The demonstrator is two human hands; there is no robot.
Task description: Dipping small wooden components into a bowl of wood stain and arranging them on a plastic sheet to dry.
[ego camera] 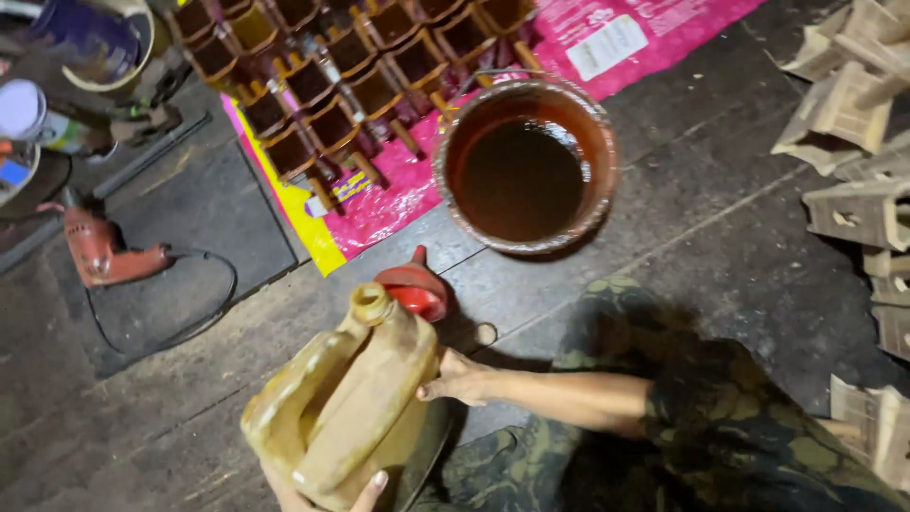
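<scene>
- The left hand (327,495) is cupping the base of a yellowed plastic jerrycan (346,408) from beneath. Only curled fingertips are showing at the bottom edge of the view, and they are gripping the can's underside.
- The right hand (460,379) is reaching in from the person's camouflage-clad knee (664,398). It is lying against the can's side wall, fingers together, bracing rather than wrapping.
- The can is being held off the floor (237,332), leaning back toward the person. Its uncapped neck is pointing up and away toward the basin.
- As a judgement, the step in hand is steadying and aiming the open can. Tipping it further would call for the lower hand lifting while the side hand is guiding the neck.
- A red funnel (414,284) is lying just beyond the neck, and a small round cap (485,334) is lying on the floor beside it. Both are sitting in the path between can and basin.
- A round basin (445,166) of dark brown liquid is standing farther out, well apart from the can and partly on a pink plastic sheet (398,204).
- Open floor is lying left of the can. A red power drill (100,251) with its looping cord is bordering it.
- Dark-stained wooden boxes (332,85) are crowding the sheet behind the basin, and pale wooden pieces (853,104) are lining the right edge.
</scene>
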